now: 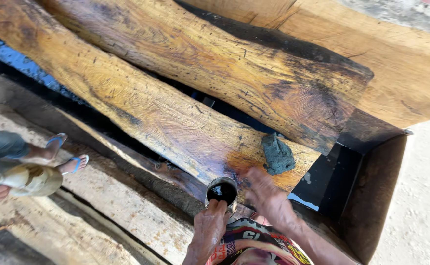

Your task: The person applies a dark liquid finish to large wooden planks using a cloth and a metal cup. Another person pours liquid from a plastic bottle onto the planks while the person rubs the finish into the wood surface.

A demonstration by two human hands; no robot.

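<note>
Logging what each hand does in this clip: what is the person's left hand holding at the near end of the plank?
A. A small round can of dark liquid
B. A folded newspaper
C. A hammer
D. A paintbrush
A. The left hand grips the rim of a small round can filled with dark liquid, while the right hand rests on the plank just below a dark wad of cloth.
</note>
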